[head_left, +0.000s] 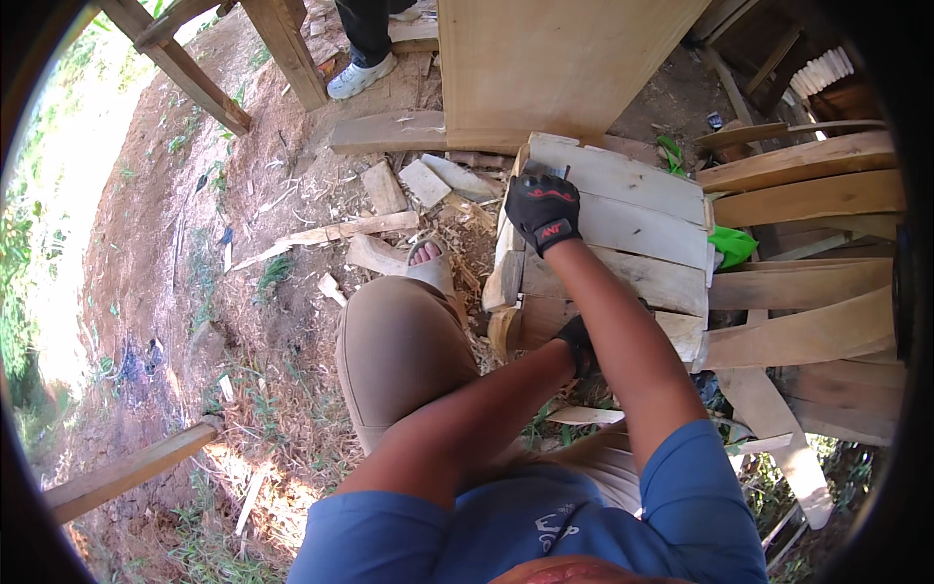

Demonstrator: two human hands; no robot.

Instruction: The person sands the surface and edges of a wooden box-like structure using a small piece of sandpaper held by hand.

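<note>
A small structure of pale wooden slats (632, 209) lies on the ground in front of me, curved pieces along its left side. My right hand (543, 209), in a black glove with red marks, presses on its upper left end and seems to grip a small dark tool there. My left hand (578, 343), also gloved in black, is at the structure's lower edge, mostly hidden behind my right forearm. My bent left knee (399, 341) in tan trousers rises just left of it, my sandalled foot (426, 261) beyond.
Loose boards and offcuts (384, 185) litter the dirt. A big plywood sheet (545, 63) stands behind. More planks (808, 195) pile up at right, with something bright green (732, 243). Another person's shoe (358, 76) shows at top. A timber beam (126, 469) lies lower left.
</note>
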